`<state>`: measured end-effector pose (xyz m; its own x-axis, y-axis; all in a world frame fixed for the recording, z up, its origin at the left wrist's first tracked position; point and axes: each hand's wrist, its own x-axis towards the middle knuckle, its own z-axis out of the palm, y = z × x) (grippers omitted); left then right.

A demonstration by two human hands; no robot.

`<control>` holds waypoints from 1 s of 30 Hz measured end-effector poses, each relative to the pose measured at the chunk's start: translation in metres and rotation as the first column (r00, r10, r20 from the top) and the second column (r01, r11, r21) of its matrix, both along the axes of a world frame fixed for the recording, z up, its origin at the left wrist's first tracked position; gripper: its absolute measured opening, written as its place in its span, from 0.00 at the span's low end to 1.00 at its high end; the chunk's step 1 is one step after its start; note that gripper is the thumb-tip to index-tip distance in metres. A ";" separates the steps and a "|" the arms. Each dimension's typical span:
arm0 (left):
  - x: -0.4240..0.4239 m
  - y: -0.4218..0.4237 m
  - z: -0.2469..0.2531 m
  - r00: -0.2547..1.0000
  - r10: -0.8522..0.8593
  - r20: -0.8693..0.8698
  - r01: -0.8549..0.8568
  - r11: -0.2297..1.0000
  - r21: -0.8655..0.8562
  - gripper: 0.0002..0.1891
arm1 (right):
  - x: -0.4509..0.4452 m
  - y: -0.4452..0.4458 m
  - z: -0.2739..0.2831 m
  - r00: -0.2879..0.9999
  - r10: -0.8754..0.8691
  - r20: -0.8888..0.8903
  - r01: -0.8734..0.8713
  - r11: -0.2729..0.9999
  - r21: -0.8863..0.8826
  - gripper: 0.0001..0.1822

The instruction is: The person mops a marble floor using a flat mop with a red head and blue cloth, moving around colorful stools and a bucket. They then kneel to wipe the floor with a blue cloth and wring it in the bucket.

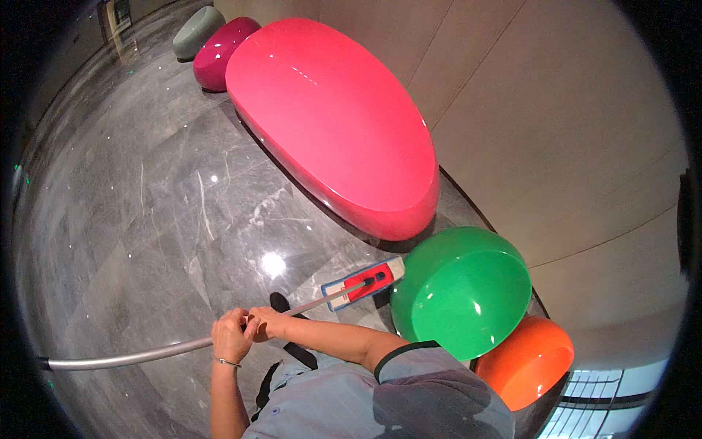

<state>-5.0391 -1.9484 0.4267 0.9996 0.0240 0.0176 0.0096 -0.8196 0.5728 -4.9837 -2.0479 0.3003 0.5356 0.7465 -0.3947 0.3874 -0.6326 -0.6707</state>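
Both of my hands grip the metal pole [131, 357] of a flat mop, close together near my waist. My left hand [230, 333], with a bracelet at its wrist, is on the side of the pole's long free end. My right hand [265, 322] wraps the pole just beside it, towards the mop head. That flat mop head [357, 291], a red plate on a pale pad with blue edging, lies on the grey marble-look floor [164, 241]. Its far end reaches the side of a glossy green rounded seat [460, 291]; whether they touch, I cannot tell.
A large glossy pink-red oval bench [334, 115] stands beyond the mop head. Past it are a magenta seat [222, 57] and a grey-white seat [198, 33]. An orange seat [529, 359] sits beside the green one. A panelled wall [548, 137] runs behind them.
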 end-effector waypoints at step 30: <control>0.547 0.449 0.071 0.826 0.517 -0.227 -0.559 0.805 -0.200 0.25 | 0.568 0.407 0.188 0.849 0.081 0.521 -0.211 0.958 0.194 0.18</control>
